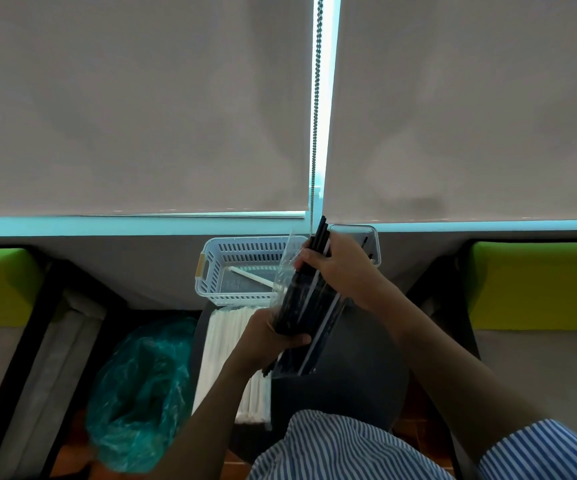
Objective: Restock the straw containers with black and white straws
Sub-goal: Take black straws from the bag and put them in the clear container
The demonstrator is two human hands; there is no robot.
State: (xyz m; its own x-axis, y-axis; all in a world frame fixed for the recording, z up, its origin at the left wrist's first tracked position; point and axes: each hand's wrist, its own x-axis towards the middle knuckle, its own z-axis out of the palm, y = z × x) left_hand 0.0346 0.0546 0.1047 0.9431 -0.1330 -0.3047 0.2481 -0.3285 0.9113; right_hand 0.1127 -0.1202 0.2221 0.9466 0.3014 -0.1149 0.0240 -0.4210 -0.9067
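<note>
With my left hand (pixel 273 336) gripping the clear bag of black straws (pixel 300 306) mid-frame and my right hand (pixel 335 268) pinching their tops, I judge restocking barely begun: the white basket (pixel 210 268) behind holds one white straw (pixel 250 276), white straws (pixel 231 358) wait below.

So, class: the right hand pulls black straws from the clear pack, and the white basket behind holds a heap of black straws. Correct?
Not quite. The head view shows the white basket holding a single white straw, not black ones. The right hand does grip the black straws from the clear pack.
</note>
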